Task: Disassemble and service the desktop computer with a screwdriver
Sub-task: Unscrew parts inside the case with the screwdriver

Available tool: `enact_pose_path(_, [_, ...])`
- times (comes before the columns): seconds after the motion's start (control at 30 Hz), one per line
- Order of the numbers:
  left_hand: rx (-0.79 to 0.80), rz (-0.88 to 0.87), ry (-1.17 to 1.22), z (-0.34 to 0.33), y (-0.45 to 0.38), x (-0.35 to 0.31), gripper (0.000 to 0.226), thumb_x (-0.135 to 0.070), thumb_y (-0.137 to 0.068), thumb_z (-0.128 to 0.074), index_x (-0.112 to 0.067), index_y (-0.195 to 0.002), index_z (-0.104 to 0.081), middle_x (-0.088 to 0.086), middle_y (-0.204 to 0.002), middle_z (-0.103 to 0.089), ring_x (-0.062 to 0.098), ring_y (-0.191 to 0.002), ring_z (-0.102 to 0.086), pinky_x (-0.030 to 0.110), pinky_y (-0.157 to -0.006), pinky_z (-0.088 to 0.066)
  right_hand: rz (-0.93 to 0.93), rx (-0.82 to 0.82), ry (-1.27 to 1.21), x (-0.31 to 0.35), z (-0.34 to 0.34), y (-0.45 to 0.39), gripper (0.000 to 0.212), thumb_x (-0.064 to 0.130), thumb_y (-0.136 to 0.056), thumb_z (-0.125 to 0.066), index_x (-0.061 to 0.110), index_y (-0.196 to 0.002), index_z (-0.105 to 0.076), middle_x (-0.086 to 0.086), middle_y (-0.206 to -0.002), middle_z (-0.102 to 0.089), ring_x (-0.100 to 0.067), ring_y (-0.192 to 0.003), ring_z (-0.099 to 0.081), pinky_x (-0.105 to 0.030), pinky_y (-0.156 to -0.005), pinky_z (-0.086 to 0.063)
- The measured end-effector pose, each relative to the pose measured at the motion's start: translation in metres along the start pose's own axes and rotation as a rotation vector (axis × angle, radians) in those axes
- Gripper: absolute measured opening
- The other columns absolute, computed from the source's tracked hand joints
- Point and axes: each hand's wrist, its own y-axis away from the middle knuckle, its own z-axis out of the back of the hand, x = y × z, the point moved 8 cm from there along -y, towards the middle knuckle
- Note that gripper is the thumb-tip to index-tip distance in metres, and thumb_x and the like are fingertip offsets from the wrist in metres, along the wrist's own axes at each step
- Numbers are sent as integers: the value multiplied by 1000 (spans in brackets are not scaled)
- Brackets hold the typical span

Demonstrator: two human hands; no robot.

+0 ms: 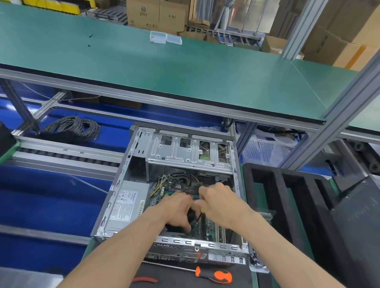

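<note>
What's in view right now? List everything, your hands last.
computer case: 1, grey metal, open, centre bench
power supply: 1, silver, left inside case
drive cage: 1, silver, far end of case
screwdriver: 1, orange-black handle, on mat in front of case
pliers: 1, red handles, on mat, left of screwdriver
cable coil: 1, grey, blue surface at left
plastic boxes: 2, clear, green shelf
foam tray: 1, black, right of case
left hand: inside case, on a black part
right hand: inside case, grasp unclear

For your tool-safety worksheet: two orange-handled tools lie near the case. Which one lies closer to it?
The screwdriver, directly beside the case's near edge; the pliers lie nearer the person.
</note>
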Motion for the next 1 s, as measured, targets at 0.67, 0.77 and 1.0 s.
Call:
enact_pose_path(0.67, [-42,-34,36,3,3,-3,45,-39,-56,-85,-34,-90,-57,-9,-85,-58,22,-92,-50,39,-71,-46,119,-8,-82,16,-4,0,10,18,-99,-54,14,-96,-62,-2,-92,-54,-27,-89,-58,-39,-71,-48])
enact_pose_path(0.77, [-22,-34,2,4,5,-5,44,-40,-57,-84,-41,-74,-44,-14,-79,-52,22,-91,-48,36,-65,-39,220,1,-27,22,-8,3,14,13,-96,-57,12,-106,-67,4,-92,-45,-25,-87,-57,-33,-68,-36])
enact_pose_path(1.0, [-21,-8,37,6,7,-5,43,-42,-57,-86,-37,-79,-49,-10,-89,-53,22,-95,-46,39,-72,-44,180,21,-127,9,0,5,21,17,-91,-62,16,-112,-61,-1,-104,-58,-24,-95,-58,-38,-77,-50])
